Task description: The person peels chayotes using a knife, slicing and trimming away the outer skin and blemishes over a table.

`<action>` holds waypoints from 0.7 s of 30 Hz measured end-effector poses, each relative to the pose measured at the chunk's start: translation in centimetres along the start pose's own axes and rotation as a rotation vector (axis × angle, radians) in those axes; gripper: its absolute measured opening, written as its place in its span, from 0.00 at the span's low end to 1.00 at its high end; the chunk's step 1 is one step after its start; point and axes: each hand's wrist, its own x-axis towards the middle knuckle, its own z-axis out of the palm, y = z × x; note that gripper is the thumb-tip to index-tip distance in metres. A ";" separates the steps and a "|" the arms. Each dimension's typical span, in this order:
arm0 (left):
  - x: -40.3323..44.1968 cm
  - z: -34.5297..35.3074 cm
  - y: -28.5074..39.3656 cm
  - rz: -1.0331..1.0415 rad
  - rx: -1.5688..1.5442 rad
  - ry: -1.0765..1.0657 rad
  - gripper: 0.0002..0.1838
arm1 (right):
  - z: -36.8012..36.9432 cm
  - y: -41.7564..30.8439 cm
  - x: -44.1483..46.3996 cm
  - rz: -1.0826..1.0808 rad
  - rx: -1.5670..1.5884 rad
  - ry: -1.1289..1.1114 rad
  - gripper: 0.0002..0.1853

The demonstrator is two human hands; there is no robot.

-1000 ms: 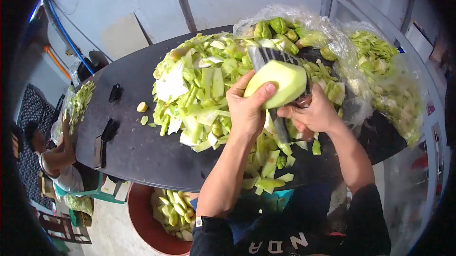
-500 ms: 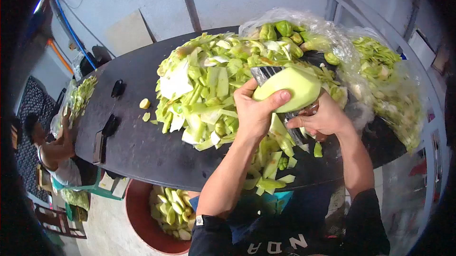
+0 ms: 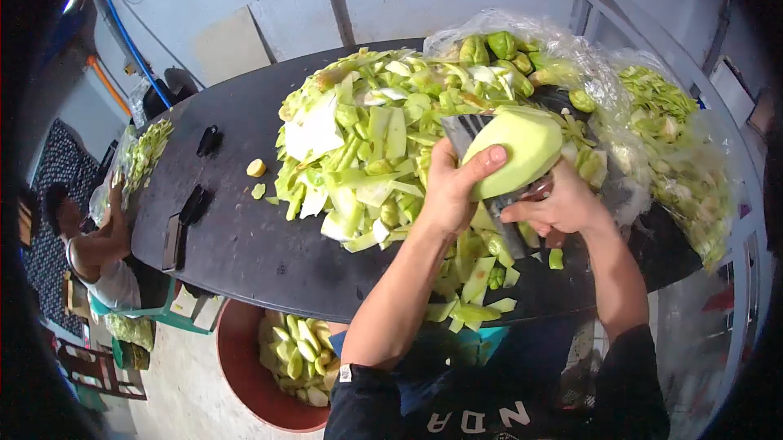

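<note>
My left hand (image 3: 457, 187) is closed around a large peeled pale-green fruit (image 3: 522, 150), smooth and oval, its thumb pressed on the near face. Against the fruit's lower right, my right hand (image 3: 563, 207) has its fingers curled round a brown-handled tool (image 3: 539, 190); its working edge is hidden. A dark striped flat piece (image 3: 463, 132) shows behind the fruit's left end, and a dark strip emerges below it; I cannot tell what these are. Beneath both hands spreads a heap of green peelings and pieces (image 3: 379, 138).
The heap lies on a black table (image 3: 245, 256). Whole green chayotes (image 3: 502, 44) sit by clear plastic, beside a bag of green strips (image 3: 673, 163). Below stands a red tub (image 3: 245, 367) with pale peeled pieces. Another person (image 3: 102, 252) sits at the left end. Metal rails (image 3: 652, 36) border the right.
The view has shifted slightly, so most things appear a little lower and to the right. Both hands keep their hold, and the fruit appears tilted slightly more upright.
</note>
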 end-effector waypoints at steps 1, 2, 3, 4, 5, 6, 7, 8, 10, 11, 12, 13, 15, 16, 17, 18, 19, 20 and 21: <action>-0.2 0.7 -0.8 0.036 0.039 0.113 0.28 | 0.3 0.4 0.2 0.003 0.022 0.000 0.24; -0.3 1.2 -1.1 0.033 0.022 0.164 0.27 | 0.4 0.5 0.2 0.005 0.025 0.006 0.24; -0.2 1.1 -1.2 0.000 0.043 0.167 0.28 | 0.5 0.5 0.4 0.040 0.033 0.001 0.23; 0.0 0.7 -1.5 -0.032 0.063 0.173 0.30 | 0.5 0.6 0.6 0.075 0.039 -0.006 0.23; 0.8 -0.9 -2.6 -0.099 -0.006 0.157 0.31 | 0.4 1.1 0.9 0.106 0.088 -0.043 0.23; 1.4 -1.0 -2.4 -0.167 -0.075 0.140 0.33 | 0.4 1.7 1.2 0.106 0.090 -0.040 0.23; 1.2 -0.9 -2.4 -0.200 -0.155 0.162 0.38 | 0.5 2.2 1.6 0.122 0.199 -0.027 0.23; 1.3 -0.8 -2.1 -0.217 -0.228 0.198 0.39 | 0.4 2.4 1.8 0.137 0.308 -0.014 0.24; 1.2 -0.3 -1.4 -0.186 -0.305 0.252 0.41 | -0.1 2.6 2.0 0.156 0.338 -0.039 0.22; 1.2 -0.4 -1.3 -0.186 -0.308 0.246 0.41 | -0.2 2.8 2.1 0.172 0.405 -0.049 0.21; 1.1 -0.6 -1.2 -0.160 -0.334 0.238 0.42 | -0.3 2.8 2.1 0.189 0.474 -0.061 0.21; 1.0 -0.8 -1.2 -0.133 -0.358 0.231 0.42 | -0.2 2.7 2.0 0.190 0.471 -0.060 0.21; 1.3 -1.5 -1.5 -0.096 -0.364 0.276 0.41 | 0.2 2.5 2.0 0.174 0.509 -0.059 0.20; 1.5 -1.8 -1.5 -0.060 -0.367 0.320 0.41 | 0.3 2.5 2.0 0.173 0.507 -0.059 0.20; 1.7 -2.1 -1.5 -0.057 -0.368 0.319 0.41 | 0.4 2.6 2.0 0.194 0.558 -0.037 0.19; 1.9 -2.4 -1.3 -0.029 -0.428 0.340 0.37 | 0.4 2.6 2.1 0.216 0.606 -0.016 0.19; 2.0 -2.7 -1.2 0.000 -0.489 0.360 0.34 | 0.3 2.5 2.1 0.215 0.601 -0.018 0.19; 2.2 -3.2 -1.2 0.004 -0.493 0.356 0.34 | 0.0 2.4 2.2 0.231 0.642 0.012 0.19; 2.4 -3.6 -1.2 0.029 -0.443 0.352 0.31 | -0.3 2.2 2.2 0.246 0.683 0.043 0.18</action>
